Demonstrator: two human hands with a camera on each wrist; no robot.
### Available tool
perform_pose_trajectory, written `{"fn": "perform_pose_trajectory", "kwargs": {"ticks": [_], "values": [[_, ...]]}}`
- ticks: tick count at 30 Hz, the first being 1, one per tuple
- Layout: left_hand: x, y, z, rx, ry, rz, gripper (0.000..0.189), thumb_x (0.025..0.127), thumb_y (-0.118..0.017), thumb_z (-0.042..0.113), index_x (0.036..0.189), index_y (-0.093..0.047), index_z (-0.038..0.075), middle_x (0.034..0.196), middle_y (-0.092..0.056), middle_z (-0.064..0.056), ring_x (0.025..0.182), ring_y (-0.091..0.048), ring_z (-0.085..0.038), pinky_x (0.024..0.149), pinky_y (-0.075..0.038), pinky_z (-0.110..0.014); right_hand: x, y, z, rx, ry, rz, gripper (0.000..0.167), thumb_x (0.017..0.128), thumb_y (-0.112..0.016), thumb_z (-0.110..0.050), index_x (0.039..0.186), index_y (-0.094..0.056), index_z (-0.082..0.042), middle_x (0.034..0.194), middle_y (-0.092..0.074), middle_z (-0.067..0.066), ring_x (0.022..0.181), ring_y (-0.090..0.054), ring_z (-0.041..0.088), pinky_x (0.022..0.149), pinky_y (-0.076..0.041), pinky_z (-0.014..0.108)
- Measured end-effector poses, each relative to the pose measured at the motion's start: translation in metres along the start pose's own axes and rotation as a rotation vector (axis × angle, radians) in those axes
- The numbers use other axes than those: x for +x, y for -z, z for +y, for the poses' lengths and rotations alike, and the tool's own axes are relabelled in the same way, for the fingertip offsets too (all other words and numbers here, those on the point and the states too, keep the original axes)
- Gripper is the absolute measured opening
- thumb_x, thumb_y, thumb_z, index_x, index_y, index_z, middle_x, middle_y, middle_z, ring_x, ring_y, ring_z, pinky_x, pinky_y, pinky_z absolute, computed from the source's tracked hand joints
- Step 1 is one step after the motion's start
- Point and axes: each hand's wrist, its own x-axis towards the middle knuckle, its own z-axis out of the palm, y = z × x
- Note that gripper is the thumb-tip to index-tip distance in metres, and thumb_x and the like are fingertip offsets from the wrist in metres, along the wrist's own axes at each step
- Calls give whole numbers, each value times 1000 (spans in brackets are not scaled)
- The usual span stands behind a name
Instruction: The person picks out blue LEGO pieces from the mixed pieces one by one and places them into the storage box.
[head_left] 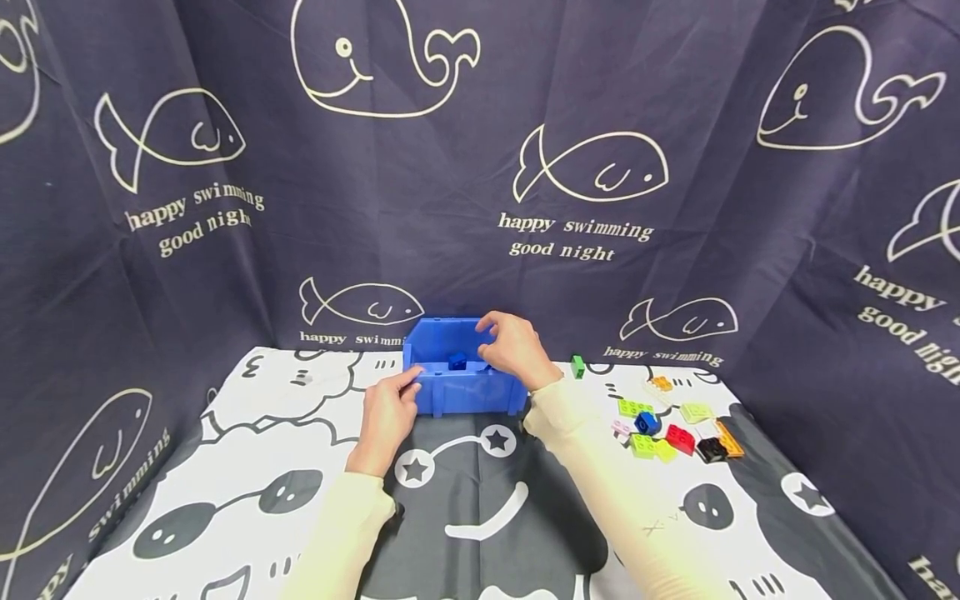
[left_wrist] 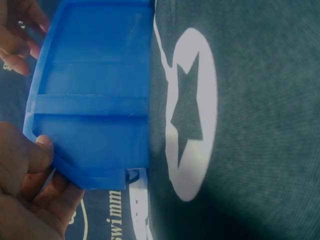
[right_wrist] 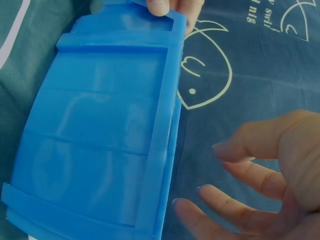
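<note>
A blue plastic box (head_left: 471, 393) stands on the patterned cloth near the back, its tall rear wall rising behind a lower front. Inside it, a dark blue brick (head_left: 457, 361) shows above the front rim. My left hand (head_left: 390, 414) grips the box's left front corner; thumb and fingers pinch the rim in the left wrist view. Over the right end of the box is my right hand (head_left: 517, 346), fingers loosely bent and apart. In the right wrist view the right hand (right_wrist: 250, 185) holds nothing and is beside the rim.
A green brick (head_left: 577, 367) stands right of the box. Farther right lies a loose group of bricks, among them a red brick (head_left: 680, 439), a black brick (head_left: 712, 450) and an orange brick (head_left: 729, 439). A dark fish-print curtain (head_left: 465, 208) hangs behind the box.
</note>
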Motion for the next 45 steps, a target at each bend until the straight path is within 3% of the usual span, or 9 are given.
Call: {"fn": "perform_pose_trajectory", "kwargs": {"ticks": [15,26,45], "values": [[0,0,0,-6,7,-2,30,90,-75,3,119,-79,11,113,-77,-13,109,-73,-37,92,-56,-52,-6,6,-4,-4,8,3,34,85,-75,-15,119,-72,-17,119,-70,12,104,-64,33,90,-55,50],[-1,-1,0,-6,-3,-3,31,90,-75,2,119,-79,11,113,-77,-14,107,-73,-37,91,-57,-52,-16,24,0,-9,42,37,35,86,-72,-17,121,-72,-16,123,-72,14,113,-64,35,95,-52,53],[0,-2,-3,-5,-13,11,30,90,-75,2,119,-79,10,113,-77,-15,108,-73,-38,92,-56,-53,-38,63,45,-14,73,200,36,81,-70,-13,117,-73,-13,111,-74,15,100,-68,31,88,-52,50]]}}
